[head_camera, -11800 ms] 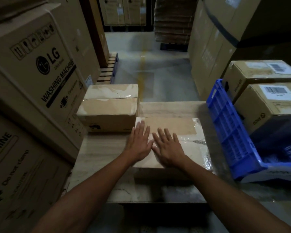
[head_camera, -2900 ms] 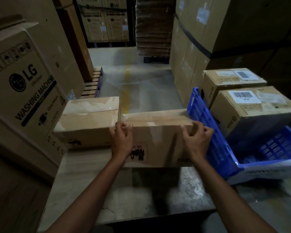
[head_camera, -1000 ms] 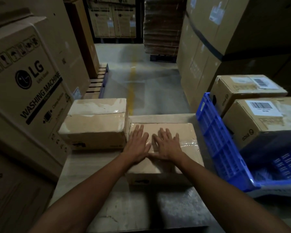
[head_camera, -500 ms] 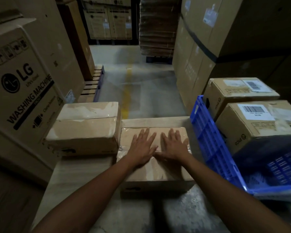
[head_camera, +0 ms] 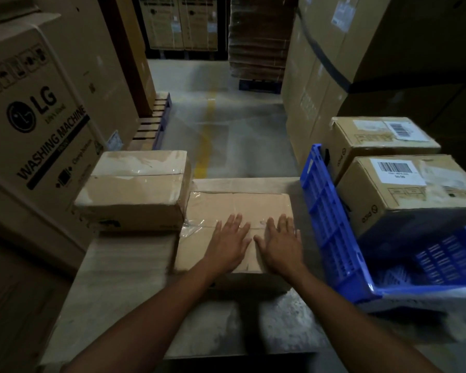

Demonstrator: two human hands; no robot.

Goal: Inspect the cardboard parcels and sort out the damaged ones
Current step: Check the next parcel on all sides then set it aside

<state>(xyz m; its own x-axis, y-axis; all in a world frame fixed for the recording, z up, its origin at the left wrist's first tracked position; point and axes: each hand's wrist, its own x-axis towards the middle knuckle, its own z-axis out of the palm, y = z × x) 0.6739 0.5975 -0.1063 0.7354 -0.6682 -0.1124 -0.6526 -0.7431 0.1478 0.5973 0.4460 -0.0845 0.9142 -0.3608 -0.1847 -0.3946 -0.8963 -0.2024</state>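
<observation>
Here, a tall brown cardboard washing-machine carton [head_camera: 38,117] with black print fills the left side, just beside the pale wooden surface [head_camera: 119,278]. A wall of big plain brown cartons [head_camera: 315,98] rises at the right, across a grey concrete floor [head_camera: 240,135] marked with a yellow line. A blue slatted plastic crate [head_camera: 331,232] stands at the surface's right edge. A brown cardboard box with a white barcode label [head_camera: 409,195] sits in it, and a second labelled brown box [head_camera: 374,138] is just behind that one. On the surface, a taped brown cardboard parcel [head_camera: 135,192] lies at the far left, its clear tape wrinkled. Just beside its right side is a flatter brown cardboard parcel [head_camera: 237,208], sealed with clear tape along its middle seam and lying flat near the surface's far edge. The left hand [head_camera: 228,246] and right hand [head_camera: 280,246] rest palm-down side by side on this parcel's top, thumbs nearly meeting. Each grip is spread, fingers straight and holding nothing.
</observation>
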